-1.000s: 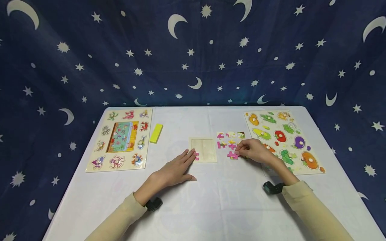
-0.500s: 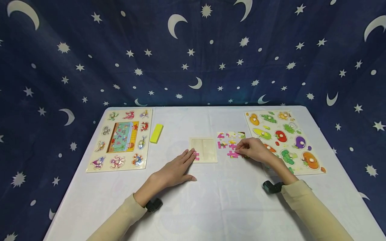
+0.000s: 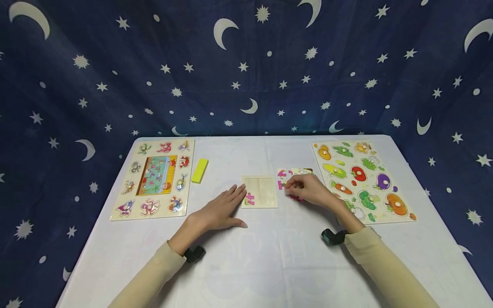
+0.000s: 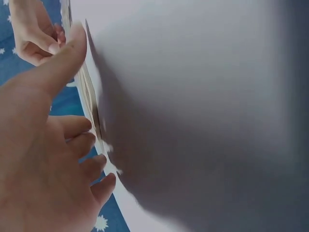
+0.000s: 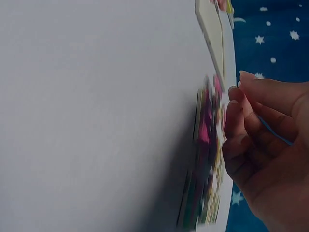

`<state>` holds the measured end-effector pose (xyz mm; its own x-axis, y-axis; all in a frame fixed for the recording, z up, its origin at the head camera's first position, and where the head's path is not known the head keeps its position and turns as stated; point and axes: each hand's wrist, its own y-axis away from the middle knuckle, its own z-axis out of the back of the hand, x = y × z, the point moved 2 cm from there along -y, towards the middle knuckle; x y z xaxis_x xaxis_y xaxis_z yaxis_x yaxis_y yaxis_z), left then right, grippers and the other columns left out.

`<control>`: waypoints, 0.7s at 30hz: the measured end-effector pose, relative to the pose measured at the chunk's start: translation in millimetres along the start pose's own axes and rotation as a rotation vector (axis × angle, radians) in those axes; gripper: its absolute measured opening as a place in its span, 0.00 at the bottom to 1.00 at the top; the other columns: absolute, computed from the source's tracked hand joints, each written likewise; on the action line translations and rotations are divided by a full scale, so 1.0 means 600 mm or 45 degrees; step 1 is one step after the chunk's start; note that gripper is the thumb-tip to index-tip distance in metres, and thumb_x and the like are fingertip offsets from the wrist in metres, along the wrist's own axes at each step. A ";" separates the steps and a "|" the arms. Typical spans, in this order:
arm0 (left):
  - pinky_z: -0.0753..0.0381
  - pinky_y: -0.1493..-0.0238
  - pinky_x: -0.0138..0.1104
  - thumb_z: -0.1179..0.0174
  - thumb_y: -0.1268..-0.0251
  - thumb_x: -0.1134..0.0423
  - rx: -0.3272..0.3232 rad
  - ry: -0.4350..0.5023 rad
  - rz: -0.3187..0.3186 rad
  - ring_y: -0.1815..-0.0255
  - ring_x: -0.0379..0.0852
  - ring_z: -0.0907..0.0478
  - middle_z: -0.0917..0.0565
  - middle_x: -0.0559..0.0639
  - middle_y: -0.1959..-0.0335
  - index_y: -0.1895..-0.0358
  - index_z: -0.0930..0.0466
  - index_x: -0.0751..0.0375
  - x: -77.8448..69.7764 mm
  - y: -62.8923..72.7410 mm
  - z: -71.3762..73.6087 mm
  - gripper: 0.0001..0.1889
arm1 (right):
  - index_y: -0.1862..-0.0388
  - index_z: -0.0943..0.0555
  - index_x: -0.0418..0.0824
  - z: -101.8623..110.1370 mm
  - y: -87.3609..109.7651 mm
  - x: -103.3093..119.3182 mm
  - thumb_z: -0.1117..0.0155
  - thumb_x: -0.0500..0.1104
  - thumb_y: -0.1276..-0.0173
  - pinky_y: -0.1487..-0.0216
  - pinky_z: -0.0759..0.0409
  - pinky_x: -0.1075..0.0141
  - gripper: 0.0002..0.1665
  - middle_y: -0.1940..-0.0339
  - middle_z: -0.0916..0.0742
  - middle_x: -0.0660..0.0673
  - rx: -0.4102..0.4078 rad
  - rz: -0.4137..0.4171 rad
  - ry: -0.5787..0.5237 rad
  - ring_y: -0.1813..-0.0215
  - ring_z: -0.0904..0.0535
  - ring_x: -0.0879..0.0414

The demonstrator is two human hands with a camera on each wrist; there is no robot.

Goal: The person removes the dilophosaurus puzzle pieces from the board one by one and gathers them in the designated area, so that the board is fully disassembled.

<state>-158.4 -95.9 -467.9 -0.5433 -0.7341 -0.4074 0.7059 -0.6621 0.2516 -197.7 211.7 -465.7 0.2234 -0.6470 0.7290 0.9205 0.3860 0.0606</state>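
Note:
My left hand (image 3: 219,209) lies flat by the left edge of a small wooden puzzle tray (image 3: 265,192), fingers extended with the fingertips at the rim. One pink jigsaw piece (image 3: 249,199) sits in the tray's lower left corner. Right of the tray, my right hand (image 3: 310,190) hovers over several pink, green and yellow jigsaw pieces (image 3: 282,173), hiding part of them. Its thumb and forefinger (image 5: 260,89) come together in the right wrist view; whether anything thin is between them cannot be seen. Stacked edges of the loose pieces (image 5: 205,125) look blurred there.
A sea-animal peg puzzle board (image 3: 115,211) stands at the left, with a yellow block (image 3: 200,170) beside it. At the right is a vegetable peg puzzle board (image 3: 377,171). A blue star-and-moon curtain (image 3: 246,85) hangs behind the white table (image 3: 262,265).
My right hand has moved left across the loose pieces, from the lower middle one toward the left column. My left hand has slid slightly left, baring the piece in the tray.

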 end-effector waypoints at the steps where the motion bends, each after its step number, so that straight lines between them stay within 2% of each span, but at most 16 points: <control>1: 0.50 0.17 0.52 0.32 0.37 0.37 0.006 0.000 -0.006 0.13 0.57 0.60 0.55 0.55 0.14 0.16 0.54 0.62 0.002 -0.003 0.002 0.57 | 0.61 0.12 0.40 -0.004 -0.004 0.004 0.29 0.38 0.32 0.72 0.26 0.70 0.03 0.74 0.15 0.49 0.010 0.012 -0.009 0.74 0.24 0.60; 6: 0.54 0.16 0.52 0.28 0.44 0.35 0.006 0.003 -0.009 0.13 0.57 0.62 0.57 0.53 0.13 0.16 0.55 0.61 0.014 -0.016 0.013 0.62 | 0.60 0.12 0.39 -0.026 -0.021 0.024 0.30 0.36 0.32 0.74 0.24 0.70 0.04 0.73 0.13 0.46 0.058 0.042 -0.062 0.73 0.21 0.58; 10: 0.57 0.15 0.52 0.26 0.49 0.34 0.015 0.001 0.006 0.13 0.58 0.63 0.59 0.53 0.13 0.16 0.57 0.61 0.023 -0.024 0.017 0.66 | 0.60 0.11 0.40 -0.045 -0.035 0.038 0.30 0.37 0.32 0.69 0.24 0.71 0.04 0.71 0.12 0.50 0.081 0.079 -0.054 0.70 0.21 0.60; 15: 0.57 0.15 0.53 0.26 0.50 0.32 0.032 -0.021 0.006 0.13 0.58 0.64 0.59 0.52 0.13 0.15 0.58 0.61 0.033 -0.029 0.015 0.68 | 0.59 0.11 0.40 -0.067 -0.054 0.050 0.28 0.37 0.33 0.63 0.22 0.71 0.05 0.69 0.11 0.52 0.127 0.131 -0.043 0.68 0.21 0.62; 21: 0.58 0.15 0.50 0.28 0.48 0.31 0.053 -0.036 0.031 0.13 0.55 0.64 0.60 0.50 0.13 0.15 0.59 0.59 0.038 -0.032 0.015 0.67 | 0.57 0.11 0.38 -0.085 -0.074 0.069 0.27 0.39 0.33 0.62 0.23 0.71 0.08 0.68 0.11 0.51 0.191 0.148 -0.053 0.68 0.22 0.62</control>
<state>-188.7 -101.2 -474.1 -0.5391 -0.7537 -0.3760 0.7001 -0.6492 0.2975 -213.2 134.3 -473.0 0.3090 -0.5657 0.7645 0.8303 0.5525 0.0733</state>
